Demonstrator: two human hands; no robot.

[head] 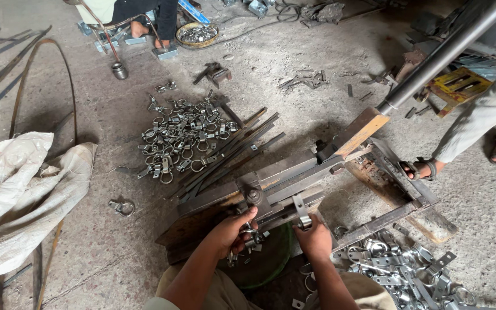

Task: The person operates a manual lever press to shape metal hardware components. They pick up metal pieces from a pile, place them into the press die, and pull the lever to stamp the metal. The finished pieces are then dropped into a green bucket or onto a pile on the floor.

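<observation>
**Inspector:** Starting at the left, what lies on the floor?

**Assistant:** A crumpled white sack (21,195), then a heap of finished metal clamps (182,135) beside a bundle of flat steel strips (231,152).

**Inspector:** And the hands?

**Assistant:** The left hand (231,232) is curled closed around a small cluster of clamp pieces (251,235), held just under the roller of the lever press (294,183). The right hand (314,238) is closed on one bent steel strap (301,212), which stands upright against the press's front edge.

**Inspector:** Which step do you judge this to be?

**Assistant:** Seating a strap in the press for forming. The next move would call for aligning it squarely under the die before the long lever handle (443,54) comes down.

**Inspector:** Further right?

**Assistant:** Another person's sandalled foot (423,168) rests on the press frame; a second pile of clamps (403,272) lies near the right hand.
</observation>
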